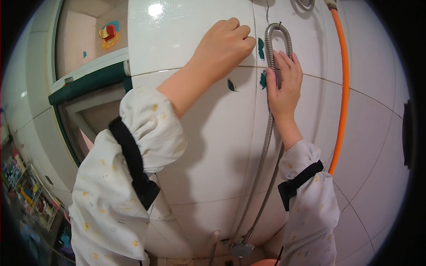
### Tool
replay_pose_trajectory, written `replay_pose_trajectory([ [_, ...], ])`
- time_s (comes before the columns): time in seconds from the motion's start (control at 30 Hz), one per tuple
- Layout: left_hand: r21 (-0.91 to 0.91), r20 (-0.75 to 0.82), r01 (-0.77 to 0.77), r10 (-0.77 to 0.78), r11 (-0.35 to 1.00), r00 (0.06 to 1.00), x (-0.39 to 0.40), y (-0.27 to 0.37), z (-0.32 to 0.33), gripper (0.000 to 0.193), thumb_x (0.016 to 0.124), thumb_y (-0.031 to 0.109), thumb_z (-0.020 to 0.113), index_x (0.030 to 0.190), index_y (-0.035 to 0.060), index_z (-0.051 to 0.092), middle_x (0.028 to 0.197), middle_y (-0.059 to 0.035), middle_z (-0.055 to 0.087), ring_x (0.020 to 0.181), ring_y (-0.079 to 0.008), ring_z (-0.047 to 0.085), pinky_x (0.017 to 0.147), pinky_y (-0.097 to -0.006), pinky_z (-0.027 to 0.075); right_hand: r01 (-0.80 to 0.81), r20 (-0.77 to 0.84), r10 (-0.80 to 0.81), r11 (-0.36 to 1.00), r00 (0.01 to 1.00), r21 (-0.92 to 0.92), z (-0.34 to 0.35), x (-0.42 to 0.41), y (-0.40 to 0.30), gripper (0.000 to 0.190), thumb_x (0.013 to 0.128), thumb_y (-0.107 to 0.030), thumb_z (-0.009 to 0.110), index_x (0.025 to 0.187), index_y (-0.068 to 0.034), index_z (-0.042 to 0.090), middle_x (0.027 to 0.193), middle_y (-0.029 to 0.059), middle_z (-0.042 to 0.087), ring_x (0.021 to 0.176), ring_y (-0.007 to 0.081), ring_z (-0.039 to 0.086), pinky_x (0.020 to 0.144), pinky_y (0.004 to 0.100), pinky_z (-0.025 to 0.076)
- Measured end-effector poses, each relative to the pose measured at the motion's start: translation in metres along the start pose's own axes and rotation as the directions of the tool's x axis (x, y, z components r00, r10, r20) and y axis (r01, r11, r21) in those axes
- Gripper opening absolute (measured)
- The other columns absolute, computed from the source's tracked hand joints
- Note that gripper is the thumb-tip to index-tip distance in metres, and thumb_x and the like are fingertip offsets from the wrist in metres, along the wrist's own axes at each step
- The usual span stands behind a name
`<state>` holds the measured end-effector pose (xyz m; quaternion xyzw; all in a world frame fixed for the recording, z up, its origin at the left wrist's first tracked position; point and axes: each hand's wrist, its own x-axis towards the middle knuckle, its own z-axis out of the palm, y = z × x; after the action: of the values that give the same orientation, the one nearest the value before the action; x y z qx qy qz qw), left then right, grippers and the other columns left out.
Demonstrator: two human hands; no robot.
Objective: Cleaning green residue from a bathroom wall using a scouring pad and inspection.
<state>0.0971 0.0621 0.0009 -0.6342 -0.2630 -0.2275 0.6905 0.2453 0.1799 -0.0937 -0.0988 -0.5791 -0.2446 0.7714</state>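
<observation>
A looped metal shower hose point(268, 36) hangs from a nail in the white tiled wall point(226, 133). My right hand point(287, 83) rests around the hose just under the loop, thumb on one side and fingers on the other; how firmly it grips is unclear. My left hand point(229, 41) is up against the wall left of the hose, fingers curled; whether it holds something small is hidden. Near it are green leaf-shaped pieces on the tiles: one point(261, 49) beside its knuckles, another point(263, 79) by my right thumb, and a small one point(231, 85) lower left.
An orange hose point(344, 83) runs down the wall at the right. A green-framed window point(90, 79) is at the left, above crowded shelves point(36, 199). The shower head point(242, 249) hangs low, near an orange-pink basin point(266, 262) at the bottom edge.
</observation>
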Motion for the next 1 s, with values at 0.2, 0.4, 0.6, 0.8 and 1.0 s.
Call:
replay_pose_trajectory([
  [0.2,0.030,-0.013,0.041,-0.040,0.999,0.999,0.008,0.005,-0.004,0.011,0.067,0.001,0.065,0.076,0.0065,0.062,0.078,-0.0040,0.056,0.079,-0.0235,0.055,0.073,-0.0346,0.048,-0.014,0.014,0.014,1.000,1.000,-0.016,-0.002,0.002,-0.003,0.041,0.088,-0.015,0.067,0.129,-0.016,0.061,0.131,0.0065,0.058,0.131,0.0349,0.045,0.105,0.0445,0.042],
  [0.4,-0.085,-0.152,0.337,-0.347,0.938,0.926,0.001,-0.010,-0.015,0.007,0.072,0.003,0.068,0.077,0.0070,0.066,0.079,-0.0065,0.059,0.081,-0.0263,0.057,0.073,-0.0373,0.049,-0.003,0.026,0.003,1.000,1.000,-0.019,-0.001,0.000,-0.001,0.040,0.089,-0.015,0.066,0.129,-0.015,0.061,0.131,0.0078,0.057,0.132,0.0356,0.044,0.106,0.0451,0.041],
  [0.6,-0.175,-0.075,0.146,-0.161,0.974,0.984,-0.010,0.019,-0.019,0.005,0.073,0.004,0.067,0.077,0.0073,0.067,0.079,-0.0054,0.059,0.083,-0.0257,0.057,0.074,-0.0360,0.049,-0.030,0.025,0.030,1.000,0.999,0.004,-0.001,0.001,-0.006,0.041,0.089,-0.014,0.065,0.130,-0.015,0.060,0.132,0.0080,0.056,0.132,0.0354,0.044,0.106,0.0455,0.041],
  [0.8,0.114,0.086,0.174,-0.184,0.978,0.979,0.014,0.032,-0.008,0.006,0.067,0.005,0.066,0.072,0.0062,0.063,0.077,-0.0041,0.058,0.083,-0.0221,0.057,0.073,-0.0326,0.048,-0.014,0.024,0.014,1.000,1.000,0.009,-0.005,0.002,-0.004,0.041,0.088,-0.014,0.066,0.129,-0.014,0.060,0.131,0.0084,0.056,0.131,0.0368,0.044,0.105,0.0468,0.041],
  [1.0,0.188,0.072,0.146,-0.162,0.971,0.984,0.023,0.027,0.002,0.007,0.066,0.005,0.067,0.072,0.0072,0.064,0.075,-0.0048,0.057,0.081,-0.0234,0.057,0.071,-0.0345,0.048,0.002,0.000,-0.002,1.000,1.000,0.030,0.001,0.002,-0.002,0.041,0.087,-0.013,0.066,0.128,-0.013,0.061,0.130,0.0088,0.057,0.130,0.0374,0.045,0.105,0.0468,0.040],
])
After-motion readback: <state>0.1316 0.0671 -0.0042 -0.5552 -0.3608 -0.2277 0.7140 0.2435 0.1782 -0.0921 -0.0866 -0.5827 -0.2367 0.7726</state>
